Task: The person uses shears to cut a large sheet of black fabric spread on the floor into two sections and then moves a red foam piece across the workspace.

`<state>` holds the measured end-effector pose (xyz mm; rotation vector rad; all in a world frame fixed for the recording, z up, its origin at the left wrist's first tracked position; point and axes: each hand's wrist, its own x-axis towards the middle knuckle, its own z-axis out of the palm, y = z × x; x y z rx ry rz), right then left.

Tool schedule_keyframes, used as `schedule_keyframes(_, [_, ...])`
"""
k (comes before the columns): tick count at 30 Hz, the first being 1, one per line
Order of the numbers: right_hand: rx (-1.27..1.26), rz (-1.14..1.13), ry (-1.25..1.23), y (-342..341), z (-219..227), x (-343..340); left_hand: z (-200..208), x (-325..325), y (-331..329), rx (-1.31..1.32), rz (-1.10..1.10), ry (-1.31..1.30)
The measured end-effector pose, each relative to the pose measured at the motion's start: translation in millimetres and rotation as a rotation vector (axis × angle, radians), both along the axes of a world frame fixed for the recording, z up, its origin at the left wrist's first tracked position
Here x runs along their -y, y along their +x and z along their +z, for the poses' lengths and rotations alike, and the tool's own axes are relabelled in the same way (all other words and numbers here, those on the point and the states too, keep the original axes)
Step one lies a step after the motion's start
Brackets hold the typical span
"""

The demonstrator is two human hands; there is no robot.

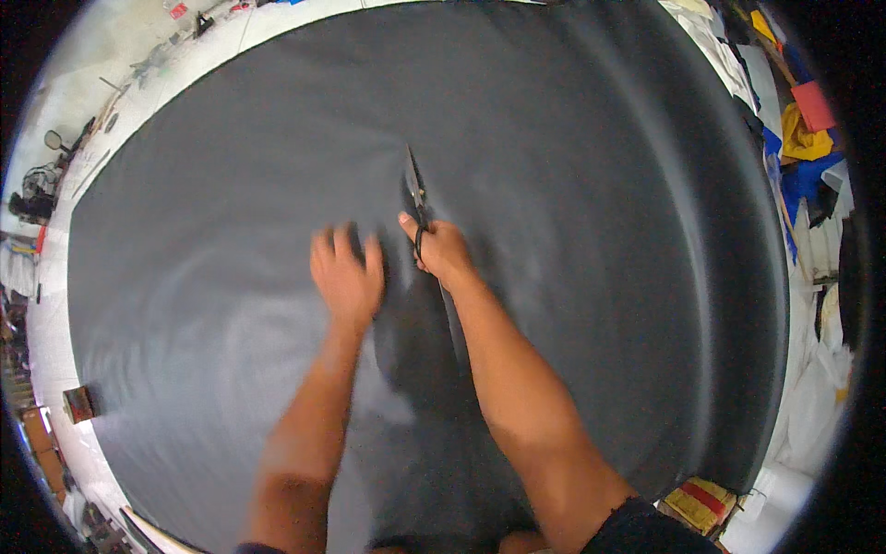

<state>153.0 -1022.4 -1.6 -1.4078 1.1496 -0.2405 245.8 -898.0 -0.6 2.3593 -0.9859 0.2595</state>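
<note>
A wide sheet of dark grey, leather-like material [572,203] spreads under both my hands. My right hand [441,249] is closed round the black handles of a pair of scissors [414,185], whose blades point away from me. A thin slit line runs in the sheet from beneath my right hand back toward me. To the left of the scissors, my left hand [346,277] is on or just over the sheet, fingers spread and slightly blurred, holding nothing. Whether its fingertips press on the material I cannot tell.
Along the right, the sheet rises into a long rolled fold [738,277]. A yellow and red bundle [699,505] sits at the near right edge, a small brown block [79,403] at the left edge. Coloured cloths [808,134] and white plastic [817,415] lie beyond the right side.
</note>
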Motion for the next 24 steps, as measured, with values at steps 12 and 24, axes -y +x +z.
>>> schedule_keyframes(12, [-0.04,-0.04,-0.085,-1.5,-8.4,-5.4,-23.7,63.7,47.3,-0.046,0.066,0.414])
schedule_keyframes(24, [0.008,-0.035,-0.041,124.3,-7.9,123.1,-9.8,67.0,45.6,-0.176,0.054,0.454])
